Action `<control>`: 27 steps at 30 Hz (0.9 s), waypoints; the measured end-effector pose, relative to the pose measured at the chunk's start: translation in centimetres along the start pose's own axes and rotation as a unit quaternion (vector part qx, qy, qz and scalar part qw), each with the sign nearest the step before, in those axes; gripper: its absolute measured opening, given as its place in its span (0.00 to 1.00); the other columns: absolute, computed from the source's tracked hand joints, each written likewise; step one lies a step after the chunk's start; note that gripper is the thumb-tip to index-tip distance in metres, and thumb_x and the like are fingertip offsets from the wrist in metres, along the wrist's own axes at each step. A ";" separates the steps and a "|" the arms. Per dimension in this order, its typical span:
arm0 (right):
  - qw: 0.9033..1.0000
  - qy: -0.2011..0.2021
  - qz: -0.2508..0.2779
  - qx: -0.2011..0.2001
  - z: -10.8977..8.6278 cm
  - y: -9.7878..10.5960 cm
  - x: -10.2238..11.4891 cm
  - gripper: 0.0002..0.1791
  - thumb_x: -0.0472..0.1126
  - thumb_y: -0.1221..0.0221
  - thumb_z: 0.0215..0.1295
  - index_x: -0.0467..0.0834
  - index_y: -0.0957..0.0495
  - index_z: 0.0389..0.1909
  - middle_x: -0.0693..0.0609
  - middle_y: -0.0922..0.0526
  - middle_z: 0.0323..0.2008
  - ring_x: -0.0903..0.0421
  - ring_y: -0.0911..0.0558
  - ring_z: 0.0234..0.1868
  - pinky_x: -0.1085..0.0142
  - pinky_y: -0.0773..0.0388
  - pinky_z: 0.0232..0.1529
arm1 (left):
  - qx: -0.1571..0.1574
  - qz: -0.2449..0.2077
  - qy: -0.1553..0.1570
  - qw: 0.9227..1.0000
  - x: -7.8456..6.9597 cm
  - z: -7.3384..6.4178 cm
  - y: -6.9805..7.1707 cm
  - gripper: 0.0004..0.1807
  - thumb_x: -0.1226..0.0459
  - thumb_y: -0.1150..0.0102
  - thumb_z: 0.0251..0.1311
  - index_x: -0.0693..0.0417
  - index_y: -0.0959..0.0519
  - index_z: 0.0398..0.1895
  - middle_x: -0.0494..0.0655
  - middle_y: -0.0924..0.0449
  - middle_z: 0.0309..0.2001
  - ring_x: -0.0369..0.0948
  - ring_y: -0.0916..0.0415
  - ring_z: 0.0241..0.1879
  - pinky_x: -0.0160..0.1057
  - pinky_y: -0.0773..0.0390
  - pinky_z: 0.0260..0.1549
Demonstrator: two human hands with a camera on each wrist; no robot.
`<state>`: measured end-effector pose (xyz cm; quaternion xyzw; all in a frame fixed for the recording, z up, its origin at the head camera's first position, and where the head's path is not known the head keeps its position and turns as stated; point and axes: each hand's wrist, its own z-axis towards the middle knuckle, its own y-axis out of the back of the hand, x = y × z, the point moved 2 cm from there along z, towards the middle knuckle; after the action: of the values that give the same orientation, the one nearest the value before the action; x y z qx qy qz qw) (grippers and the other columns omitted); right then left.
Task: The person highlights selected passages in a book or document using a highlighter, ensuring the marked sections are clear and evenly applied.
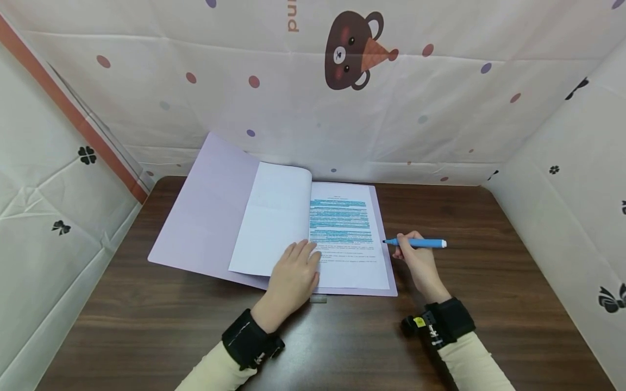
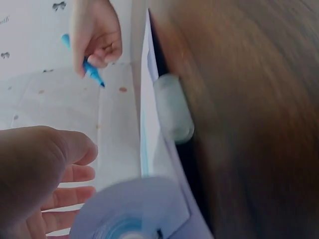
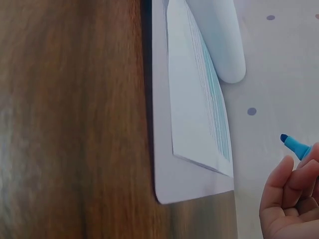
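Note:
A lilac folder lies spread on the table, with a turned-back white page on its left side. To the right is a printed sheet; its upper lines are marked over in blue, the lower ones are plain black text. My left hand rests with extended fingers on the lower inner edge of the pages. Beyond the sheet's right edge, my right hand pinches a blue highlighter between thumb and fingers. Its dark tip is uncapped and points left, apart from the paper in the right wrist view.
A small greyish object lies at the folder's front edge, beside my left hand. Dark wooden table surrounds the folder. A patterned cloth hangs close behind the table, with more cloth at both sides.

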<state>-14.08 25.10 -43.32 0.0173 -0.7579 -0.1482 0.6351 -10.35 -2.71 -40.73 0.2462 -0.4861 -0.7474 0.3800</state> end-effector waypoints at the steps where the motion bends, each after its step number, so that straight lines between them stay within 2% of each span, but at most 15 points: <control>1: 1.000 0.000 -0.001 0.000 0.0 -0.1 0.0 0.16 0.51 0.51 0.68 0.41 0.36 0.32 0.53 0.26 0.21 0.61 0.25 0.26 0.71 0.22 0.35 | 0.007 0.000 -0.005 1.000 -0.3 0.1 -0.2 0.19 0.59 0.37 0.49 0.59 0.21 0.45 0.55 0.24 0.53 0.51 0.29 0.57 0.48 0.32 0.57; 5: 1.000 0.001 -0.007 0.003 0.1 -0.4 0.1 0.17 0.51 0.51 0.67 0.41 0.36 0.32 0.50 0.26 0.23 0.60 0.25 0.27 0.69 0.23 0.36 | 0.033 -0.004 -0.022 0.999 -1.2 0.7 -1.1 0.18 0.59 0.39 0.51 0.58 0.21 0.45 0.54 0.24 0.53 0.49 0.30 0.58 0.46 0.33 0.59; 12: 1.000 -0.012 -0.003 0.001 0.0 -1.2 0.2 0.17 0.52 0.50 0.67 0.41 0.35 0.32 0.55 0.27 0.21 0.61 0.27 0.27 0.67 0.25 0.37 | 0.050 0.000 -0.052 0.997 -1.9 0.9 -2.2 0.14 0.60 0.41 0.53 0.58 0.21 0.42 0.52 0.21 0.49 0.47 0.26 0.54 0.45 0.32 0.58; 19: 1.000 -0.012 -0.005 0.007 -0.2 -1.9 0.4 0.16 0.50 0.50 0.67 0.40 0.36 0.32 0.56 0.26 0.20 0.61 0.26 0.26 0.66 0.26 0.36 | 0.045 0.016 -0.053 0.997 -1.3 0.1 -2.8 0.12 0.61 0.42 0.53 0.57 0.20 0.39 0.50 0.19 0.46 0.46 0.25 0.52 0.44 0.30 0.56; 27: 1.000 -0.009 0.002 0.012 -0.1 -2.3 0.2 0.17 0.51 0.50 0.67 0.40 0.36 0.33 0.56 0.26 0.20 0.60 0.26 0.27 0.65 0.27 0.38 | 0.037 0.020 -0.038 0.998 -0.1 -0.5 -2.7 0.11 0.64 0.41 0.51 0.59 0.19 0.37 0.52 0.19 0.45 0.49 0.24 0.51 0.45 0.27 0.53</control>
<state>-14.35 22.82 -43.70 0.0218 -0.7651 -0.1376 0.6286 -10.80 -2.24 -43.40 0.2214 -0.5321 -0.7301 0.3671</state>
